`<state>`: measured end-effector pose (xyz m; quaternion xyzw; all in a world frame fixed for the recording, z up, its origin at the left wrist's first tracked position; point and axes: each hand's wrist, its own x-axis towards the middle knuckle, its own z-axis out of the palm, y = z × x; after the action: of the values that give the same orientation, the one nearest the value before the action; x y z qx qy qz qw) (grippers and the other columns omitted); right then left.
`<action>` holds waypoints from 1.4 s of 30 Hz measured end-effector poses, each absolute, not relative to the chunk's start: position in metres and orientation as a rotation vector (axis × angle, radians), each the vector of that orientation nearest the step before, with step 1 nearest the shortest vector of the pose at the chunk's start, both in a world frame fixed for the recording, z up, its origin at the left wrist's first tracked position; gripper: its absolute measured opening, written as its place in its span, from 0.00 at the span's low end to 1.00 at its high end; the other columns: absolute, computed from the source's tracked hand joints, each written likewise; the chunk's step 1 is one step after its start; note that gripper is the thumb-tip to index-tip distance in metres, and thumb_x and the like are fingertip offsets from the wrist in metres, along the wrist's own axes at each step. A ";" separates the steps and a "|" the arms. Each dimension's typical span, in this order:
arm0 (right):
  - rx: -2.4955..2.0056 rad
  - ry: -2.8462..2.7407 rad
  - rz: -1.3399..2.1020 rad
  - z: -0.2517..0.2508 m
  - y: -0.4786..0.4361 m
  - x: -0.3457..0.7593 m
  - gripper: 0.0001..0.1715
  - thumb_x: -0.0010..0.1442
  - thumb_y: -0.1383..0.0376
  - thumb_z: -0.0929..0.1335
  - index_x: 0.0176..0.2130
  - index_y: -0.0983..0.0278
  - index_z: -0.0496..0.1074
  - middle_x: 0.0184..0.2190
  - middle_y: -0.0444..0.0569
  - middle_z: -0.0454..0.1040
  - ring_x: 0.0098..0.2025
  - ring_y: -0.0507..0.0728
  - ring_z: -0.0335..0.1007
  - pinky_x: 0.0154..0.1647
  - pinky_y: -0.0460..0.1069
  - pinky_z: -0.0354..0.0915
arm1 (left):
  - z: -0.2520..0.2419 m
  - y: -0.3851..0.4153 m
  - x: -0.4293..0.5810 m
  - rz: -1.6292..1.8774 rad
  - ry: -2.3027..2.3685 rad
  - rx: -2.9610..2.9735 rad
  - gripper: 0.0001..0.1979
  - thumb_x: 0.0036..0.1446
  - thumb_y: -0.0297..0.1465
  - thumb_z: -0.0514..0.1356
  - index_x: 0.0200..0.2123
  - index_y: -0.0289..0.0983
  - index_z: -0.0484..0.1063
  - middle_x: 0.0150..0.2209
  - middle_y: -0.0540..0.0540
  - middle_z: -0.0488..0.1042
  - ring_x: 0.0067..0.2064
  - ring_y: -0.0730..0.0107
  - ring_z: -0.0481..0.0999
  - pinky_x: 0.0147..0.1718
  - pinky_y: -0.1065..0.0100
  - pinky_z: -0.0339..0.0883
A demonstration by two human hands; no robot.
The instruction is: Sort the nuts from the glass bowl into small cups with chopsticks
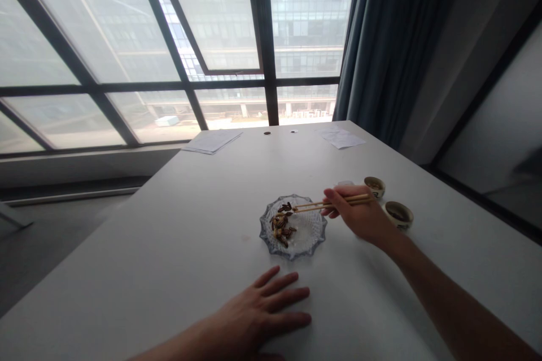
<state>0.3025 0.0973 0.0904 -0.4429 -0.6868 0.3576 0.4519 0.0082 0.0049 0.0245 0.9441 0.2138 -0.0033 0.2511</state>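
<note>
A pair of wooden chopsticks (315, 206) is gripped in my right hand (353, 206), which hovers over the right side of a scalloped clear glass plate (311, 249). Their tips are close together by a small brown piece at the top of a pile of brown, seed-like pieces (282, 227). Whether the tips pinch that piece, I cannot tell. The pile covers the plate's left half. In front of the plate, my left hand (271, 304) rests flat on the table with its fingers spread, holding nothing.
Two small patterned cups, a nearer one (400, 215) and a farther one (375, 186), stand right of my right hand, contents unclear. Papers lie at the far left (214, 141) and far right (342, 137) of the white table (178, 248). Windows and a dark curtain (381, 51) stand beyond.
</note>
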 end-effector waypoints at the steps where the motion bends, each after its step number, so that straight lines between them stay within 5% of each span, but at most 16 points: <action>1: -1.109 -1.671 0.844 0.099 0.097 0.309 0.29 0.66 0.42 0.71 0.33 0.65 0.81 0.30 0.53 0.84 0.31 0.61 0.85 0.31 0.49 0.79 | 0.025 0.005 0.008 -0.013 0.585 2.566 0.36 0.65 0.41 0.67 0.73 0.52 0.60 0.77 0.49 0.52 0.77 0.42 0.48 0.73 0.40 0.30; 10: -1.383 -1.328 0.387 0.158 0.074 0.386 0.23 0.62 0.47 0.75 0.32 0.64 0.81 0.25 0.55 0.83 0.22 0.62 0.82 0.20 0.51 0.79 | 0.027 0.005 0.008 -0.002 0.575 2.559 0.37 0.66 0.40 0.67 0.74 0.52 0.59 0.77 0.49 0.52 0.77 0.44 0.48 0.73 0.43 0.29; 20: -1.472 -1.444 0.460 0.149 0.071 0.404 0.24 0.61 0.46 0.76 0.30 0.64 0.82 0.24 0.59 0.82 0.20 0.64 0.81 0.14 0.50 0.73 | 0.027 0.005 0.009 -0.069 0.596 2.568 0.35 0.66 0.40 0.66 0.73 0.50 0.60 0.77 0.49 0.51 0.77 0.43 0.47 0.73 0.40 0.31; 31: -1.166 -1.589 0.592 0.147 0.075 0.346 0.26 0.66 0.44 0.72 0.35 0.63 0.82 0.28 0.53 0.84 0.29 0.61 0.83 0.28 0.51 0.79 | 0.025 0.006 0.007 -0.051 0.586 2.562 0.37 0.66 0.40 0.67 0.74 0.52 0.59 0.77 0.50 0.50 0.77 0.44 0.47 0.73 0.42 0.29; 42: -0.976 -1.939 0.832 0.094 0.087 0.288 0.24 0.70 0.48 0.69 0.34 0.63 0.81 0.31 0.50 0.82 0.32 0.57 0.78 0.34 0.49 0.71 | 0.024 0.006 0.008 -0.027 0.580 2.537 0.37 0.65 0.40 0.67 0.74 0.53 0.58 0.77 0.50 0.51 0.77 0.42 0.46 0.73 0.40 0.29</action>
<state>0.2877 0.0871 0.0941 -0.3853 -0.7654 0.3286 0.3972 0.0078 0.0058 0.0243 0.9395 0.2150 -0.0101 0.2664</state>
